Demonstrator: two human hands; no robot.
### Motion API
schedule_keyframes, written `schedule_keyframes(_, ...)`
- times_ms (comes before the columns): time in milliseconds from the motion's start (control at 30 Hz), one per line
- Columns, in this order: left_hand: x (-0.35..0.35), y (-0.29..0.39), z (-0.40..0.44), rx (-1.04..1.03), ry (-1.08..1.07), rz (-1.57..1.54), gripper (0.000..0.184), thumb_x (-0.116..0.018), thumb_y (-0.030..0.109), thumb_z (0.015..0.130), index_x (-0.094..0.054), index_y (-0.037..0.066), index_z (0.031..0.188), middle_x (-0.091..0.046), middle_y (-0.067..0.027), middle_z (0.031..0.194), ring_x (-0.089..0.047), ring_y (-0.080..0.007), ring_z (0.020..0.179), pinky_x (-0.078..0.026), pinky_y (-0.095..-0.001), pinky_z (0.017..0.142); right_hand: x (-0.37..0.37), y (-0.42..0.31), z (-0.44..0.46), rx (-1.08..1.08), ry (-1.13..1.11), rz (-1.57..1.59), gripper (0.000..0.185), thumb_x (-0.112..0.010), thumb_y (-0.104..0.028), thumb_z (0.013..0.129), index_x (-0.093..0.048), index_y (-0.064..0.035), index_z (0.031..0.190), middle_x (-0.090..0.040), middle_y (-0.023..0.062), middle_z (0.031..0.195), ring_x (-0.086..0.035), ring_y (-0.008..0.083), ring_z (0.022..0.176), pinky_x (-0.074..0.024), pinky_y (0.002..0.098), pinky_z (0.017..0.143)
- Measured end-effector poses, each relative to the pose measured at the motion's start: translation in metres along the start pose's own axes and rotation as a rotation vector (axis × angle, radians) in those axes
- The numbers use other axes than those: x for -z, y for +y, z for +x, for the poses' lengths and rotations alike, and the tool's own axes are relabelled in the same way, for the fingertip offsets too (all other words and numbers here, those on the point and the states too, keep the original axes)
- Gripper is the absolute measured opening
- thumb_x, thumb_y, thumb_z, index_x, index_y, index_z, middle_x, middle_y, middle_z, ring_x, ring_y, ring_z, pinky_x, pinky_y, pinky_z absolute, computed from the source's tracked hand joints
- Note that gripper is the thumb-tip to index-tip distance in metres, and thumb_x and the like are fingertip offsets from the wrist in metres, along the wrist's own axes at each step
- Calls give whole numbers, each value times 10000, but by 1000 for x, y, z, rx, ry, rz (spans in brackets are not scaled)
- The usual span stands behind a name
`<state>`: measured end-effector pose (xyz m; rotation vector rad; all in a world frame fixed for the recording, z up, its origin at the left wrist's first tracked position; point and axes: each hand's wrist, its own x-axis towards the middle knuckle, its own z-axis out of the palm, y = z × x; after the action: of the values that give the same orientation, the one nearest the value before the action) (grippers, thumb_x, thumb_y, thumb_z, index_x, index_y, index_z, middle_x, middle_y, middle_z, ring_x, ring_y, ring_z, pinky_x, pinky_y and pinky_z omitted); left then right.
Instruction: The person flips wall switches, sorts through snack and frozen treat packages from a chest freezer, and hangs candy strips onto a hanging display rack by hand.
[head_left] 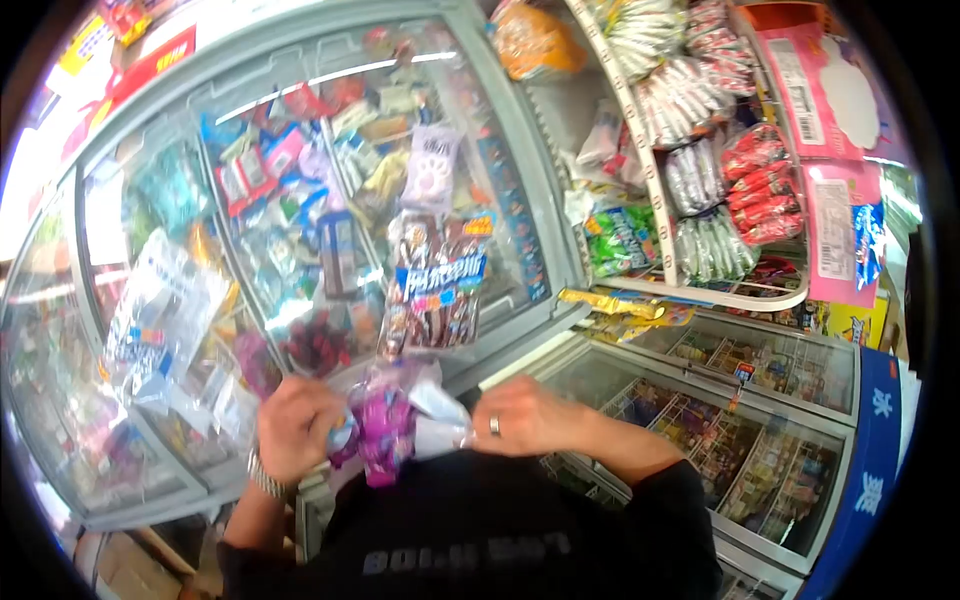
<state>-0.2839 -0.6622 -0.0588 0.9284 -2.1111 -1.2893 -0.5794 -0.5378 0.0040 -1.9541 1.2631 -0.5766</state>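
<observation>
A clear plastic bag of purple-wrapped snack packets (388,428) is stretched between my hands in front of my chest. My left hand (298,428) is closed at the left side of this bag. On the other side, my right hand (525,417) pinches the bag's whitish edge. Just beyond them a brown snack bag with a blue label (440,285) lies on the freezer's glass lid (270,250). Above it is a pale lilac packet with a paw print (432,168). A crumpled clear plastic bag (165,310) lies on the glass at the left.
Wire shelves with rows of wrapped snacks (690,95) stand at the upper right. Green packets (618,240) sit near the shelf's lower corner. A second glass-topped freezer (700,430) is at my right. An orange bag (537,42) lies by the freezer's far corner.
</observation>
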Motion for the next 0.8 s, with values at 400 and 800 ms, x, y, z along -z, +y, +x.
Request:
schedule_keyframes(400,-45,-99,-7,577,387,-1034,250,-559,158,1012,-622,-18,1178,-673,-114,1027,-644,-182,944,-513,-306,851,-54,71,-29,-495,515,393,359,-724,-87,860,-535,-6,1155,-628,137,1161,-637,230,980,-532,318,776)
schedule_keyframes(800,-35,-61,-10,534,-35,-1011,862,-706,397,885,-289,-21,1513,-453,-153,1454,-465,-240,1315,-362,-369,1104,-71,120,40,-731,914,1066,611,-767,-21,804,-425,-29,1311,-637,101,1123,-643,179,984,-553,347,846)
